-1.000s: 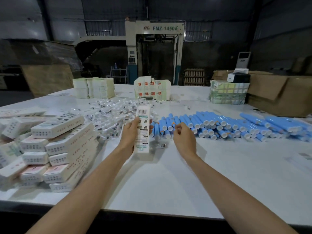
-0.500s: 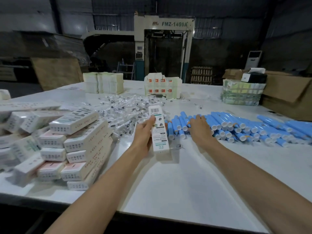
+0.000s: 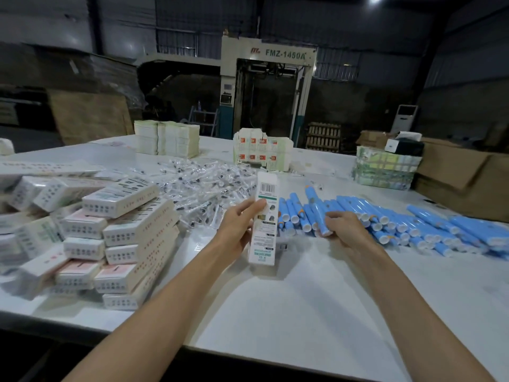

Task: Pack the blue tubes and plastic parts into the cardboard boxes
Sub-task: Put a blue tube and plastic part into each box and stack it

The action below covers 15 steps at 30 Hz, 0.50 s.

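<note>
Head view, frame center: the left hand (image 3: 237, 230) gripped 1 upright cardboard box (image 3: 263, 221), while the right hand (image 3: 344, 227) closed on 1 blue tube (image 3: 316, 213) from the pile at right. Risk: neighbouring tubes looked loose and could roll when it lifted.

Box (image 3: 264, 216) in left hand (image 3: 238, 230): white, black barcode, green band, teal print. Tubes (image 3: 385, 219) by right hand (image 3: 345, 230): light blue, white caps, some orange collars. Stacked boxes (image 3: 115, 230) left of hands: white, pinkish faces, dark print. Surface (image 3: 303, 312): white. Carton (image 3: 468, 177) far right: brown.
</note>
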Available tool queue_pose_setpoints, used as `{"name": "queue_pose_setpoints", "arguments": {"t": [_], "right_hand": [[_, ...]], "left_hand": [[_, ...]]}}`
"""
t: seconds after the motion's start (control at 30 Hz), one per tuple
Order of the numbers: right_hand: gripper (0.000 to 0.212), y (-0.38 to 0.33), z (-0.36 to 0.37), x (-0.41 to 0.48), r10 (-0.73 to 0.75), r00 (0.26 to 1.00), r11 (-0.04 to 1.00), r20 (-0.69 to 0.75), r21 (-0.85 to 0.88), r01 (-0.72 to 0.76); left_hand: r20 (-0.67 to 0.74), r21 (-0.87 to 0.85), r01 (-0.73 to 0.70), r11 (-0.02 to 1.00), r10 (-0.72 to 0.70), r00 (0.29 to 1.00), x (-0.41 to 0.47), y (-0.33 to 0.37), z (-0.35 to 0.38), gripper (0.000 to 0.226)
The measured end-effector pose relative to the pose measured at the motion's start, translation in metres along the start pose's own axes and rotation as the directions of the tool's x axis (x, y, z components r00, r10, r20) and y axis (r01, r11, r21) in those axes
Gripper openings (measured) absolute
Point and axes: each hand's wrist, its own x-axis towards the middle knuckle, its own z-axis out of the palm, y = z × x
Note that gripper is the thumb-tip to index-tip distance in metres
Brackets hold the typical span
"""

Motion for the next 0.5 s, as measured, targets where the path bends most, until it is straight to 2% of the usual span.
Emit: {"name": "queue_pose_setpoints", "arguments": {"t": [0.07, 0.1, 0.17, 0.23, 0.3, 0.37, 0.43, 0.5], "right_hand": [[0.015, -0.009, 0.001, -0.018, -0.016, 0.990, 0.903, 0.142, 0.428, -0.047], [0.014, -0.014, 0.002, -0.024, -0.081, 0.985, 0.844, 0.154, 0.536, -0.014], [0.013, -0.026, 0.001, -0.029, -0.228, 0.967, 0.780, 0.114, 0.615, 0.111], [0.024, -0.043, 0.000, -0.032, -0.347, 0.935, 0.742, 0.064, 0.629, 0.232], [0.033, -0.060, 0.001, -0.033, -0.375, 0.927, 0.735, 0.024, 0.617, 0.281], [0.034, -0.075, 0.005, -0.032, -0.386, 0.923, 0.750, 0.008, 0.585, 0.308], [0.036, -0.082, 0.013, -0.030, -0.390, 0.921, 0.800, 0.005, 0.497, 0.336], [0.036, -0.083, 0.020, -0.027, -0.397, 0.918, 0.873, 0.002, 0.309, 0.378]], "left_hand": [[0.049, 0.017, 0.014, 1.000, -0.014, 0.999, -0.002, -0.001, 0.002, 0.041], [0.072, 0.027, 0.020, 0.999, -0.022, 0.997, -0.003, -0.001, 0.003, 0.043], [0.128, 0.044, 0.026, 0.999, -0.031, 0.991, -0.004, -0.003, 0.005, 0.039], [0.172, 0.066, 0.024, 0.998, -0.035, 0.984, -0.006, -0.004, 0.006, 0.033], [0.187, 0.094, 0.016, 0.995, -0.033, 0.982, -0.008, -0.004, 0.008, 0.029], [0.187, 0.105, 0.015, 0.994, -0.035, 0.982, -0.009, -0.004, 0.011, 0.029], [0.190, 0.098, 0.021, 0.995, -0.039, 0.981, -0.010, -0.004, 0.012, 0.031], [0.193, 0.099, 0.020, 0.995, -0.039, 0.980, -0.010, -0.004, 0.011, 0.032]]}}
